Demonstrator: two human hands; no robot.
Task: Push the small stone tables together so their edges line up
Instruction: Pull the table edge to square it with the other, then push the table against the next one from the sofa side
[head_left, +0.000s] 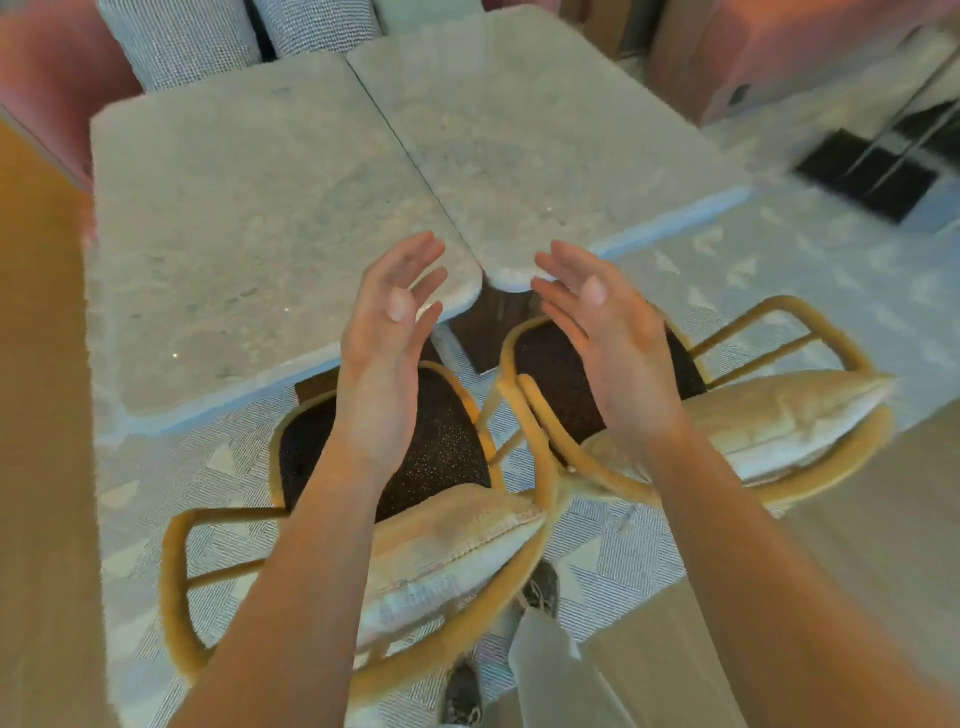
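Our left hand and right hand hover, fingers straight, gripping nothing, at the near end of the seam where left table meets right table

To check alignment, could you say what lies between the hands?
Head view: near corners of the left table and right table, plus a dark base, between left hand and right hand.
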